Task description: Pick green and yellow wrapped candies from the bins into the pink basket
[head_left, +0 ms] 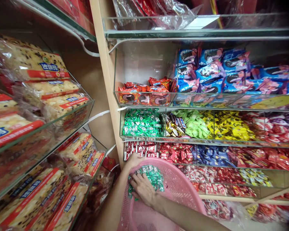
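Note:
My left hand (135, 158) is closed on the far left rim of a pink mesh plastic basket (183, 183), its fingers partly hidden. The basket tilts toward the shelves. Inside it, green-wrapped candies (155, 176) are heaped against the far left wall. My right hand (143, 189) reaches into the basket and lies over these candies, fingers apart and slightly bent. Just above the basket, a glass-fronted shelf bin holds a pile of similar green-wrapped candies (142, 123).
Red-wrapped candies (175, 153) fill a bin right behind the basket, with yellow candies (231, 126) farther right. Blue cookie packs (210, 70) are stacked higher up. Bagged rice-cake bars (36, 64) crowd the left shelves. A wooden post (106, 70) and glass shelf edges stand close by.

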`<action>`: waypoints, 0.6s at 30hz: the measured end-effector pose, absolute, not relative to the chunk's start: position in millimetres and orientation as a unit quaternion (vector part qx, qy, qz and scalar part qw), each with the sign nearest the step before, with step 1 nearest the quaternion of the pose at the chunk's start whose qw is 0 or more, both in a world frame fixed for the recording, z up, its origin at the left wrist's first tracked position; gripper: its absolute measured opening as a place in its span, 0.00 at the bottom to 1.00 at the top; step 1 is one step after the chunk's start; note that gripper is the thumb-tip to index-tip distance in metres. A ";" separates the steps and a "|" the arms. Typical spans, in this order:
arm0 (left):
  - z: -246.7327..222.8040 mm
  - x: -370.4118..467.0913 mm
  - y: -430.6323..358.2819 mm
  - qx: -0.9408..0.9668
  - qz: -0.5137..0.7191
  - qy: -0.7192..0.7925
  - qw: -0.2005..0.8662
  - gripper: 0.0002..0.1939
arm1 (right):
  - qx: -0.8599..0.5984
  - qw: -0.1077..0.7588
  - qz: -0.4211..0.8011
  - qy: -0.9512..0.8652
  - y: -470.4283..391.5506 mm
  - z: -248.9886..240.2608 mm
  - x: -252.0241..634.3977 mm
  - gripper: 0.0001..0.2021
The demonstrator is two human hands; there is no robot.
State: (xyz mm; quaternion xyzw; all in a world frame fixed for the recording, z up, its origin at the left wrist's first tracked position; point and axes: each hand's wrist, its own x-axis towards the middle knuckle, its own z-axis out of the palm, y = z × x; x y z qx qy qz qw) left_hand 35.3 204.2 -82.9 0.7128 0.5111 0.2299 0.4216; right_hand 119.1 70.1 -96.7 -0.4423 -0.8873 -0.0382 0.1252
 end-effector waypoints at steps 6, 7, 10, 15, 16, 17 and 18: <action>-89.3 34.8 207.5 0.724 0.220 0.509 0.409 0.27 | -0.448 0.124 -0.061 -0.883 71.6 -95.3 113.8 0.17; -89.7 34.7 207.6 0.724 0.223 0.508 0.410 0.27 | -0.446 0.126 -0.067 -0.884 71.4 -96.1 114.5 0.18; -88.5 34.5 206.4 0.725 0.227 0.502 0.413 0.28 | -0.440 0.126 -0.080 -0.885 70.1 -99.2 117.4 0.19; -82.5 35.3 201.6 0.711 0.226 0.507 0.432 0.29 | -0.426 0.111 -0.092 -0.893 68.1 -103.4 119.3 0.22; -81.5 35.6 200.9 0.708 0.229 0.507 0.436 0.29 | -0.422 0.111 -0.092 -0.895 68.1 -104.3 119.3 0.23; -80.5 35.8 200.2 0.706 0.233 0.507 0.437 0.29 | -0.418 0.111 -0.092 -0.897 68.2 -105.3 119.3 0.23; -79.6 36.0 199.7 0.705 0.237 0.508 0.435 0.30 | -0.417 0.110 -0.091 -0.898 68.3 -106.4 119.2 0.23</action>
